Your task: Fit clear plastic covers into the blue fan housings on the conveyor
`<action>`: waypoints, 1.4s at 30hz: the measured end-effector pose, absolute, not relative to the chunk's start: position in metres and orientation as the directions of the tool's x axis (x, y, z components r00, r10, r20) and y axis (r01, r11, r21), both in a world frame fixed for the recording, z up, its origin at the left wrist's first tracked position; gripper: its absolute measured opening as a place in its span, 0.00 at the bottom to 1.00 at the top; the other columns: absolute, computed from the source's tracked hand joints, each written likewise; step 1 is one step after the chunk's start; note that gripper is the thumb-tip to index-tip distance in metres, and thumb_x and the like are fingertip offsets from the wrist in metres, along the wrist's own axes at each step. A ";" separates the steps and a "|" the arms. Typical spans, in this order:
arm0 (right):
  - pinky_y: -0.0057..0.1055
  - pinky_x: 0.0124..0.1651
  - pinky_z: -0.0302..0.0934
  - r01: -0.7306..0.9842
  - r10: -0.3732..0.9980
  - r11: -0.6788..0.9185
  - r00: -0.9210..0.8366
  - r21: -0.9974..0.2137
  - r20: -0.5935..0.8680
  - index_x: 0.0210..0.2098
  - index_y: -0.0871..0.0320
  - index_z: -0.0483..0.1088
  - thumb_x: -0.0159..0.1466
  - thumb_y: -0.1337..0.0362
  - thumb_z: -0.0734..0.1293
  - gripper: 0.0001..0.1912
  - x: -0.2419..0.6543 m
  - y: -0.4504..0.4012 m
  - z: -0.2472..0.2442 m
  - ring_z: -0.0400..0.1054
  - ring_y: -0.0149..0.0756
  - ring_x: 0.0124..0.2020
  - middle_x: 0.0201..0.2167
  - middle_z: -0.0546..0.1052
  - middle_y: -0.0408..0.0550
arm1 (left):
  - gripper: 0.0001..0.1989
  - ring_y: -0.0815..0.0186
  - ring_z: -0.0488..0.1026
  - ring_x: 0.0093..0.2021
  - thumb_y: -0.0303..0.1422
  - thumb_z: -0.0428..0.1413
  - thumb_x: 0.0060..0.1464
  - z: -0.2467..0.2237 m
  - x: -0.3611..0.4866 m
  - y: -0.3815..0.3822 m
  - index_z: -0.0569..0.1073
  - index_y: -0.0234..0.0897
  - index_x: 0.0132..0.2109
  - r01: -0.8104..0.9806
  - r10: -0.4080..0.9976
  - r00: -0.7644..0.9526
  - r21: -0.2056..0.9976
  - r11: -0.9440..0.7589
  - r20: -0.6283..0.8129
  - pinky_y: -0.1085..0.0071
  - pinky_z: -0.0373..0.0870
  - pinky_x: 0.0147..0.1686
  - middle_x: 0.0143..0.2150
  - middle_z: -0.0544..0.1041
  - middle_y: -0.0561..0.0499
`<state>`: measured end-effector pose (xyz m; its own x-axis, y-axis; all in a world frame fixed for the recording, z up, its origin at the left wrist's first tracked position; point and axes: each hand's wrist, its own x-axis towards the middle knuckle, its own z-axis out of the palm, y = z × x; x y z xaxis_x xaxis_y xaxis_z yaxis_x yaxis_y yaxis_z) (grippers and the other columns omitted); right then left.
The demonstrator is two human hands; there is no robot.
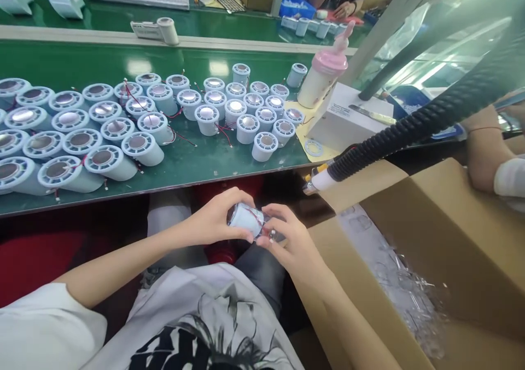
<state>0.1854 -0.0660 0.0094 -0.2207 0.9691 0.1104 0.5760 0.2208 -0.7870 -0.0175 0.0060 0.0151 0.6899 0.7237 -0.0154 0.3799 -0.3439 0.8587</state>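
Over my lap, just below the bench edge, a light blue cylinder [246,220] with a thin red wire lies sideways between my hands. My left hand [229,217] is wrapped round its left end, thumb below and fingers above. At the other end, my right hand [287,233] pinches a clear plastic piece [273,230] that sits against the cylinder. How far the plastic covers the cylinder is hard to tell. Many similar cylinders [109,159] stand on the green bench [197,165], several with red and black wires.
An open cardboard box [443,260] with clear plastic pieces [394,277] is at my right. A black ribbed hose [389,134] slants above it. A pink-topped bottle [324,74] and white box [348,118] stand at the bench's right end. Other people's hands show across the bench and at right.
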 end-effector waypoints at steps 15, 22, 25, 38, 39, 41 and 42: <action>0.35 0.38 0.72 -0.076 0.981 -0.193 -0.002 -0.978 -0.194 0.21 0.56 0.76 0.60 0.58 0.68 0.14 0.197 -0.060 0.012 0.74 0.42 0.42 0.41 0.78 0.50 | 0.32 0.59 0.72 0.51 0.35 0.64 0.47 -0.008 -0.013 0.000 0.66 0.39 0.59 0.106 0.627 0.777 0.994 -0.039 -0.058 0.64 0.73 0.48 0.55 0.71 0.42; 0.43 0.59 0.62 0.436 0.943 0.316 -0.246 -0.842 0.226 0.50 0.52 0.72 0.54 0.66 0.75 0.24 0.210 -0.073 0.003 0.67 0.47 0.56 0.54 0.73 0.54 | 0.29 0.64 0.73 0.43 0.34 0.63 0.50 -0.003 -0.013 -0.010 0.64 0.42 0.58 0.010 0.610 0.759 0.942 0.336 -0.226 0.69 0.75 0.36 0.55 0.69 0.44; 0.39 0.54 0.67 0.416 0.934 0.332 -0.272 -0.847 0.233 0.50 0.52 0.70 0.57 0.64 0.73 0.21 0.212 -0.079 0.001 0.69 0.45 0.54 0.54 0.73 0.52 | 0.31 0.62 0.73 0.46 0.34 0.63 0.49 -0.001 -0.015 -0.010 0.64 0.45 0.60 0.020 0.569 0.795 0.947 0.320 -0.209 0.69 0.74 0.38 0.58 0.69 0.43; 0.33 0.44 0.72 0.096 0.971 -0.042 -0.232 -0.994 -0.063 0.48 0.52 0.68 0.59 0.61 0.72 0.19 0.207 -0.083 0.012 0.72 0.38 0.45 0.45 0.75 0.47 | 0.38 0.55 0.68 0.58 0.31 0.66 0.45 0.011 -0.020 -0.012 0.63 0.44 0.63 0.076 0.574 0.816 0.997 0.002 -0.063 0.61 0.69 0.54 0.61 0.68 0.42; 0.32 0.43 0.71 0.078 0.970 -0.069 -0.228 -0.995 -0.085 0.48 0.52 0.68 0.58 0.60 0.72 0.18 0.206 -0.083 0.013 0.72 0.38 0.44 0.44 0.75 0.48 | 0.38 0.55 0.68 0.58 0.32 0.66 0.45 0.011 -0.021 -0.012 0.63 0.44 0.63 0.081 0.574 0.816 0.997 -0.006 -0.063 0.61 0.69 0.54 0.61 0.67 0.41; 0.32 0.42 0.71 0.037 0.966 -0.126 -0.222 -0.991 -0.131 0.48 0.53 0.68 0.58 0.59 0.71 0.19 0.204 -0.083 0.013 0.72 0.38 0.43 0.44 0.75 0.49 | 0.37 0.54 0.68 0.58 0.32 0.65 0.46 0.012 -0.022 -0.013 0.63 0.44 0.63 0.083 0.578 0.815 0.996 -0.028 -0.052 0.61 0.70 0.53 0.61 0.67 0.41; 0.32 0.41 0.71 0.019 0.963 -0.152 -0.221 -0.988 -0.152 0.48 0.54 0.67 0.58 0.58 0.71 0.19 0.204 -0.083 0.014 0.72 0.38 0.42 0.43 0.75 0.49 | 0.37 0.54 0.68 0.59 0.32 0.65 0.46 0.013 -0.022 -0.013 0.63 0.44 0.63 0.081 0.579 0.814 0.996 -0.045 -0.040 0.61 0.70 0.53 0.61 0.67 0.41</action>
<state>0.2037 -0.0830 0.0138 -0.2212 0.9633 -0.1519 0.0187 -0.1515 -0.9883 -0.0219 -0.0127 0.0125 0.8141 0.5794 -0.0404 0.0811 -0.0446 0.9957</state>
